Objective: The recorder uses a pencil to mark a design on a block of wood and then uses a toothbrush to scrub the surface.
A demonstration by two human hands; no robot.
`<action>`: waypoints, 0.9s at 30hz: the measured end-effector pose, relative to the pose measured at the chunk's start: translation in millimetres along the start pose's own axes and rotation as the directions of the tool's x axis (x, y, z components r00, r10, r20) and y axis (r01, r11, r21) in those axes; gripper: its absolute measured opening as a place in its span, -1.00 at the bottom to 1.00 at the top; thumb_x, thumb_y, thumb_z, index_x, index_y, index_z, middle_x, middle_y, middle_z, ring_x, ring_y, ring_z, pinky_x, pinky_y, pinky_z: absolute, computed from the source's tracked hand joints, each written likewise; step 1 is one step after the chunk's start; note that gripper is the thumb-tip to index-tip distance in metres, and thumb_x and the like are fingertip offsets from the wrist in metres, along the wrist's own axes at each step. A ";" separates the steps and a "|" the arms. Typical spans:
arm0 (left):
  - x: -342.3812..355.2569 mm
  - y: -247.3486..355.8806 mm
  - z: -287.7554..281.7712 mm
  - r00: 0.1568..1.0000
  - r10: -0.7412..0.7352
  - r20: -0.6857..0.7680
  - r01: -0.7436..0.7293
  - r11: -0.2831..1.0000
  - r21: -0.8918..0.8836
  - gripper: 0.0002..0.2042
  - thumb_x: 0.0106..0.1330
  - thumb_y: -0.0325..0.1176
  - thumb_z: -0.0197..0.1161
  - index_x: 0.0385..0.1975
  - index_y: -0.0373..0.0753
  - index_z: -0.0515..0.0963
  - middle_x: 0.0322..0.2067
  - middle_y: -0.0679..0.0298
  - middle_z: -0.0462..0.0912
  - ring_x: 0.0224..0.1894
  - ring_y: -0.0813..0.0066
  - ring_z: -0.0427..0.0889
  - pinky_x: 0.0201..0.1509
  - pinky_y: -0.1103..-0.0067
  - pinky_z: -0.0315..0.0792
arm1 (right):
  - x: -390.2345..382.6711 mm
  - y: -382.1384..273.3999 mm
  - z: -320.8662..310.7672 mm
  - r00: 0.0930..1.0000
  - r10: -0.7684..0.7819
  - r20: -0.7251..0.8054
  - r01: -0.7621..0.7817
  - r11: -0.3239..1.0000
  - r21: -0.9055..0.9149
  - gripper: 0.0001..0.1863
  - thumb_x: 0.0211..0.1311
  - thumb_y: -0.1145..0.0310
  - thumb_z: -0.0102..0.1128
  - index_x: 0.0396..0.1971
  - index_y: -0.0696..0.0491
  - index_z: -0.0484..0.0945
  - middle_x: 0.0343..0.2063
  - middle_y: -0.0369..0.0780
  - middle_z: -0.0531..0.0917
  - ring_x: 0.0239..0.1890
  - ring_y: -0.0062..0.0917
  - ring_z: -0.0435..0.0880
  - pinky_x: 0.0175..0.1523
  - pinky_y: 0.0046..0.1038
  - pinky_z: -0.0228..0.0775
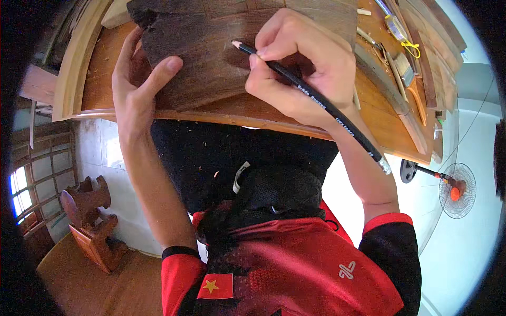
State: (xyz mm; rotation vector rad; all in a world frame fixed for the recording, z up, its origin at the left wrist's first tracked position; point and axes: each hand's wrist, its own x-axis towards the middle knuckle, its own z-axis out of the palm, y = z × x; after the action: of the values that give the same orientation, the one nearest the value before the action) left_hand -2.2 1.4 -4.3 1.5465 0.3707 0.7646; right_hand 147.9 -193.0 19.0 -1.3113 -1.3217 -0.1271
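A dark brown wooden board [205, 68] lies on the orange-brown tabletop [108, 63], with faint lines on its far part. My left hand [139, 79] rests at the board's left edge, thumb on its upper face and the other fingers partly hidden along the side. Between the thumb and fingers of my right hand [311, 68] is a black pencil [321, 100]. Its sharpened tip points left over the board, and its eraser end slants down to the right past my wrist. Whether the tip touches the wood I cannot tell.
Along the table's right side lie a brush with an orange handle [416, 97], a yellow tie [411, 48], and wooden strips [387, 89]. A pale wooden rail [79, 68] borders the left. A standing fan [456, 190] is at the right, a carved wooden chair [92, 226] at the lower left.
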 end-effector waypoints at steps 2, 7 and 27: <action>0.4 0.3 -0.7 1.000 0.018 0.005 -0.018 1.000 -0.005 -0.15 0.08 -0.37 0.59 0.34 -0.57 0.28 0.07 -0.05 0.63 0.11 0.24 0.64 0.31 0.42 0.42 | 2.2 0.2 -0.9 0.997 -0.068 0.027 0.069 0.996 -0.057 -0.72 -0.11 0.59 0.35 -0.57 0.10 0.35 -0.58 -0.19 0.38 -0.57 -0.28 0.46 -0.45 -0.42 0.33; 0.7 2.3 2.6 1.000 0.010 0.011 -0.010 1.000 -0.003 -0.14 0.08 -0.39 0.59 0.35 -0.57 0.26 0.08 -0.05 0.63 0.13 0.24 0.63 0.33 0.42 0.40 | 3.7 -6.3 -13.1 0.981 -0.087 0.176 0.106 0.989 -0.101 -0.74 -0.05 0.73 0.39 -0.49 0.14 0.47 -0.49 -0.21 0.59 -0.51 -0.61 0.55 -0.41 -0.64 0.36; -0.5 5.7 3.2 0.999 -0.006 0.040 0.007 1.000 -0.024 -0.20 0.09 -0.44 0.57 0.34 -0.52 0.29 0.09 0.00 0.61 0.13 0.29 0.62 0.30 0.45 0.43 | -5.7 -7.1 -9.8 0.991 0.136 -0.013 -0.136 0.991 0.012 -0.79 0.08 0.70 0.45 -0.38 0.16 0.57 -0.34 -0.22 0.70 -0.34 -0.71 0.68 -0.26 -0.65 0.54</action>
State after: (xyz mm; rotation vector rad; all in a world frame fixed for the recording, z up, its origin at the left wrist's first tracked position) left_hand -1.6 -2.1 1.2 1.5354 0.3357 0.7292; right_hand 147.0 -206.0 21.9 -1.3848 -1.2157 -0.0340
